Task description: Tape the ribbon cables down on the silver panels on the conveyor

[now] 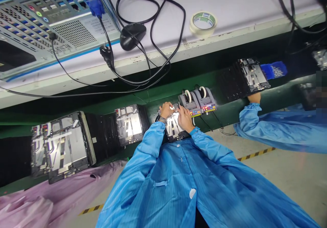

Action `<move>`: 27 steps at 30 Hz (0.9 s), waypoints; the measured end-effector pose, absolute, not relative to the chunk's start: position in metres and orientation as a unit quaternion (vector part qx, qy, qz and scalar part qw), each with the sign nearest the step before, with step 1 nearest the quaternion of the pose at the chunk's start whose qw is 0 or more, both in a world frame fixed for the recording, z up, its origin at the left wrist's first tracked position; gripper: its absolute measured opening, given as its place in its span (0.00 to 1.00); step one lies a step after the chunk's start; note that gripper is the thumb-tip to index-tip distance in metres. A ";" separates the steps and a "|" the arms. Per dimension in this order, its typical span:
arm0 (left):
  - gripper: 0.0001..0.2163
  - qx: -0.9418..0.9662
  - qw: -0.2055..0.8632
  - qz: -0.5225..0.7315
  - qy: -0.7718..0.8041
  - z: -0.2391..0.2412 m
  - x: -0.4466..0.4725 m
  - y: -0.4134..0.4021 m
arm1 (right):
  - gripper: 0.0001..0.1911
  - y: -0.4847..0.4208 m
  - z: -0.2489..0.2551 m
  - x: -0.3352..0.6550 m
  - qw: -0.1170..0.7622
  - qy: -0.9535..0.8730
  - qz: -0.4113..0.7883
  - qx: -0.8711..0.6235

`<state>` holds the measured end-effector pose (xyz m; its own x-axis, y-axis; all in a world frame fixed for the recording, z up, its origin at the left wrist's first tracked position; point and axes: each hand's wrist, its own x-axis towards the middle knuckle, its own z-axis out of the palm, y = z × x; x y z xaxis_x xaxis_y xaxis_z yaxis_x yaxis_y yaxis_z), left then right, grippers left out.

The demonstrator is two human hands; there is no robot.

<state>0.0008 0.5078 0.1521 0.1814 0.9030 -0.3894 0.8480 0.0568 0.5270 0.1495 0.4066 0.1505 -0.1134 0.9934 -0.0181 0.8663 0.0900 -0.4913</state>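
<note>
Our left hand [167,110] and right hand [185,119], fingers curled nearly shut, pinch a small shiny metal strip [174,108] over a black-edged silver metal panel [173,127] beside a grey plastic tape dispenser [190,103].

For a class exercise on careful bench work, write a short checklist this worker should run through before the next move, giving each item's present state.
Hands on the work: ok. The left hand and right hand rest on a metal-backed panel on the green conveyor belt.
Tape within reach: ok. Two loaded tape dispensers stand beside the right hand.
Co-worker apart: ok. The co-worker's hand is at another panel.
Wrist free of accessories: not ok. A wristwatch sits on the left wrist.
Anything pinched between the fingertips: cannot tell.
</note>
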 end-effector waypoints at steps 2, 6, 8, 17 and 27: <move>0.12 0.684 0.348 0.036 0.640 0.153 0.001 0.508 | 0.41 0.407 0.152 0.149 0.163 -0.713 0.194 -0.653; 0.12 0.685 0.348 0.039 0.639 0.154 0.001 0.509 | 0.38 0.401 0.151 0.147 0.169 -0.718 0.178 -0.651; 0.12 0.686 0.351 0.042 0.635 0.154 0.000 0.510 | 0.37 0.395 0.149 0.146 0.170 -0.725 0.174 -0.644; 0.12 0.691 0.347 0.031 0.634 0.149 -0.002 0.512 | 0.36 0.388 0.150 0.139 0.157 -0.748 0.202 -0.613; 0.10 0.698 0.370 0.063 0.609 0.160 -0.019 0.521 | 0.42 0.396 0.170 0.136 0.179 -0.703 0.222 -0.651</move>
<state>-0.0188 0.5210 0.1602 0.2495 0.8975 -0.3636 0.8049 0.0165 0.5931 0.1357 0.3963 0.1695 -0.0877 0.9955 -0.0362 0.8363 0.0538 -0.5456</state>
